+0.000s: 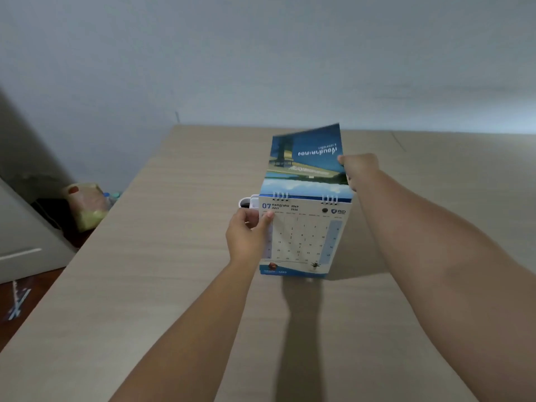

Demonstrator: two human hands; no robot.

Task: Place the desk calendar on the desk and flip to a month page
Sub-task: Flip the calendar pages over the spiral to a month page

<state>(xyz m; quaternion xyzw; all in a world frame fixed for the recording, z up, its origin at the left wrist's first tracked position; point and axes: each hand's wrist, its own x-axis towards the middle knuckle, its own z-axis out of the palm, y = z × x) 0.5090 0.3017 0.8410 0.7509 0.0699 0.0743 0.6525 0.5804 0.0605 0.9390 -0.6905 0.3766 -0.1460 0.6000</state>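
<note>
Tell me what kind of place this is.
Probably a room in a home or a small office: a plain pale wooden desk pushed against a bare wall, a desk calendar standing on it, and a plastic bag on the floor beside the desk.

A plain pale wall (261, 53) is seen behind the far edge of the scene. At the left, on the floor, a translucent plastic bag (87, 207) with yellowish contents and a red patch near its top is set, and the caps of plastic bottles (111, 196) are glimpsed just beside it. A dark object is partly seen below the bag, but it cannot be identified. A white cabinet or door panel (26, 242) is seen at the left edge. A strip of reddish-brown floor (32, 294) is visible in the lower left corner, and a crossed mark of pale tape (18, 303) is stuck on it.
</note>
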